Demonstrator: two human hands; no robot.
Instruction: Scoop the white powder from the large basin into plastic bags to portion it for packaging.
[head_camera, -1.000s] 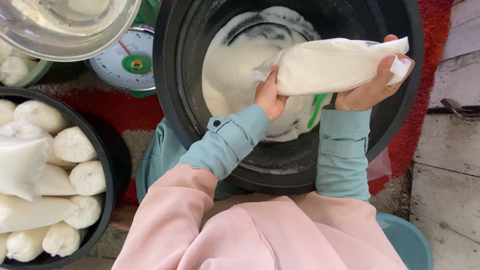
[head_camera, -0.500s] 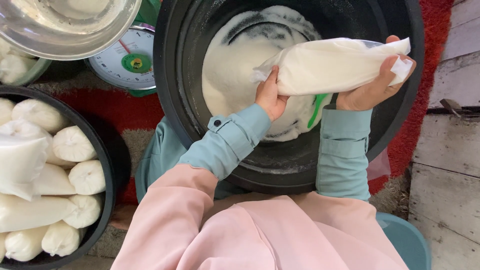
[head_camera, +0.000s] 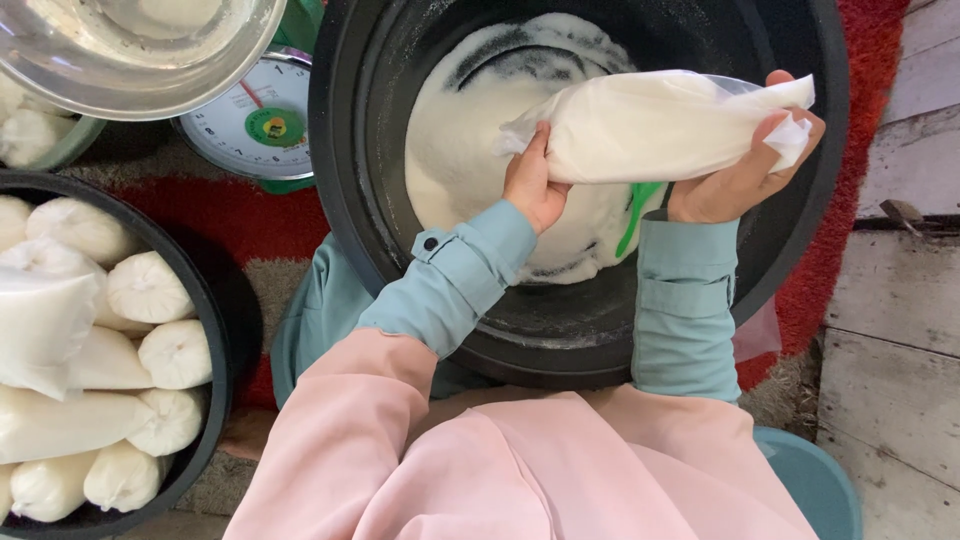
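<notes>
Over a large black tub (head_camera: 352, 150) I hold a clear plastic bag full of white powder (head_camera: 650, 125), lying sideways. My left hand (head_camera: 532, 182) grips the bag's gathered end on the left. The bag's other end, with its loose plastic, rests in my right hand (head_camera: 742, 165), which cups it from below. A heap of the same white powder (head_camera: 470, 130) fills the tub under the bag, and a green scoop handle (head_camera: 636, 215) sticks out of it near my right wrist.
A black basin (head_camera: 205, 340) at the left holds several tied bags of white powder (head_camera: 150, 290). A dial kitchen scale (head_camera: 262, 118) and a metal bowl (head_camera: 140, 50) stand at the upper left. Red mat (head_camera: 850, 200) and wooden boards (head_camera: 900, 330) lie to the right.
The bag and both hands have barely shifted; the right end of the bag sits slightly higher in my right hand.
</notes>
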